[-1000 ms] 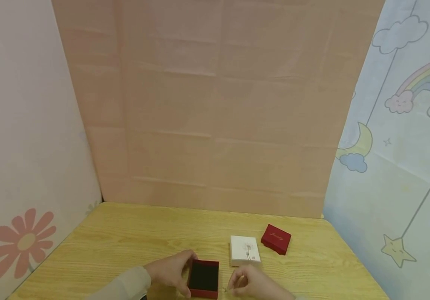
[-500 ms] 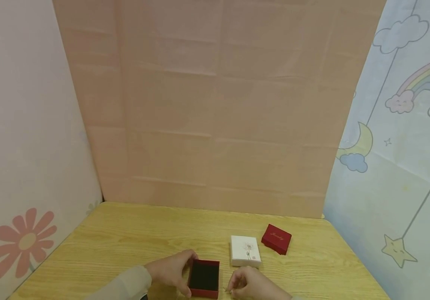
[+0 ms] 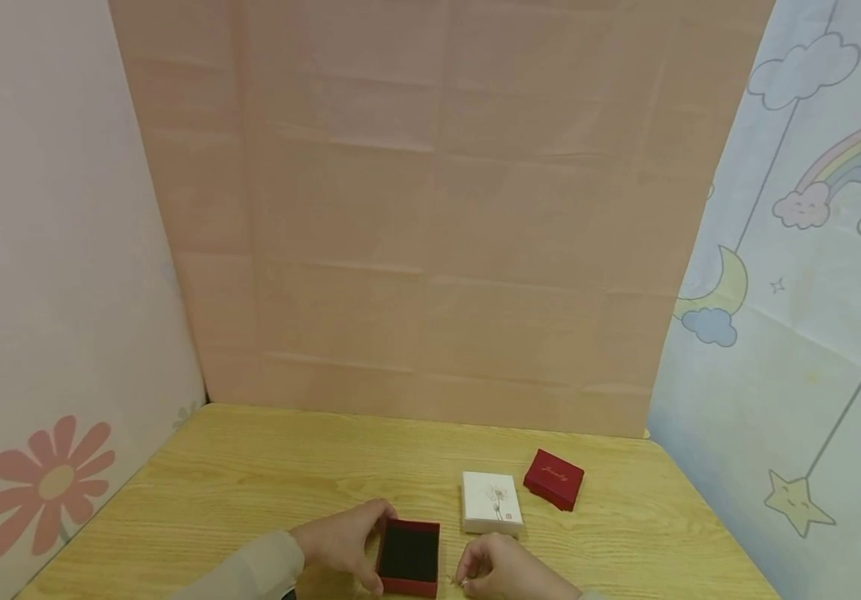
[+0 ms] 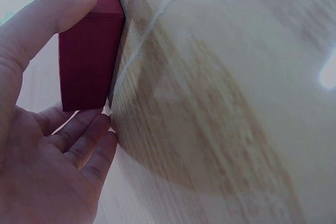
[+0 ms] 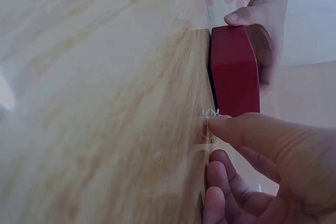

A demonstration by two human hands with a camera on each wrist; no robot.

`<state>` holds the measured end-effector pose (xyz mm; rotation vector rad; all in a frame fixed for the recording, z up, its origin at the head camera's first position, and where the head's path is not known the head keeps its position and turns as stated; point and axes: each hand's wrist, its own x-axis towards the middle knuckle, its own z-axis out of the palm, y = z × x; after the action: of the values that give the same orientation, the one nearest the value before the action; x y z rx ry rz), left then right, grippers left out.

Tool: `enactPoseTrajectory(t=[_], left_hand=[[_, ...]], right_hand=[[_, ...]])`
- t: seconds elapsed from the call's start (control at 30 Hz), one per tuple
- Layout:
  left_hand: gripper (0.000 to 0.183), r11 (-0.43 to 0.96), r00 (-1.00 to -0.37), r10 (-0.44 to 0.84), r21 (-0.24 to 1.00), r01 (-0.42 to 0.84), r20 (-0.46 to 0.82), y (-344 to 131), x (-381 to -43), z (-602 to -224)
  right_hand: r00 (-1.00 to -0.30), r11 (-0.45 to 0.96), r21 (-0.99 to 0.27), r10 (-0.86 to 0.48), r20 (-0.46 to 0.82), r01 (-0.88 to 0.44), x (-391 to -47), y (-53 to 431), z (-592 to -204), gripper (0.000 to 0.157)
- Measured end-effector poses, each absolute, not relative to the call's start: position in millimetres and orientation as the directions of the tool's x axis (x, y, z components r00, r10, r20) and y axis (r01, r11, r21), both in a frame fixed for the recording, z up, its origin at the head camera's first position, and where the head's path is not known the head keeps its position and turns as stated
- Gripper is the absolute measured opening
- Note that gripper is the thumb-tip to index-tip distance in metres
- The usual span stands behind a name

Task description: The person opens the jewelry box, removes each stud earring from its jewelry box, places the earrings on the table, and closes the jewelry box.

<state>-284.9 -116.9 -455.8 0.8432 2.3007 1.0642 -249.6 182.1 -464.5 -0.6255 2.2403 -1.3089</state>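
Note:
My left hand point(image 3: 342, 543) grips a red jewelry box point(image 3: 408, 589) by its left side, thumb near the front corner and fingers at the back. The box lies lidless, with a black pad point(image 3: 409, 552) inside. In the left wrist view the thumb lies against the box's red wall point(image 4: 86, 61). Right of the box, my right hand point(image 3: 501, 571) is at the tabletop, thumb and index finger brought together at a tiny star-shaped piece of jewelry point(image 5: 216, 113). The piece shows at the thumb tip in the right wrist view; its exact kind is too small to tell.
A white box point(image 3: 491, 498) with a flower print stands just beyond the right hand. Farther right lies a red lid point(image 3: 553, 478) with gold lettering. The wooden table point(image 3: 287, 467) is glossy and backed by a plain hanging sheet point(image 3: 430, 250).
My right hand's fingers have moved slightly down and closed in at the tiny jewelry piece. The left hand and the red box stay put.

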Motion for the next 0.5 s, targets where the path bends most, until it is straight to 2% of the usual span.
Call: enactPoseTrajectory(t=[0.5], left_hand=[[0.069, 0.503, -0.698, 0.700, 0.797, 0.334, -0.149, -117.5, -285.7, -457.0]], right_hand=[[-0.805, 0.477, -0.871, -0.559, -0.201, -0.114, -251.5, 181.0, -469.3, 0.005]])
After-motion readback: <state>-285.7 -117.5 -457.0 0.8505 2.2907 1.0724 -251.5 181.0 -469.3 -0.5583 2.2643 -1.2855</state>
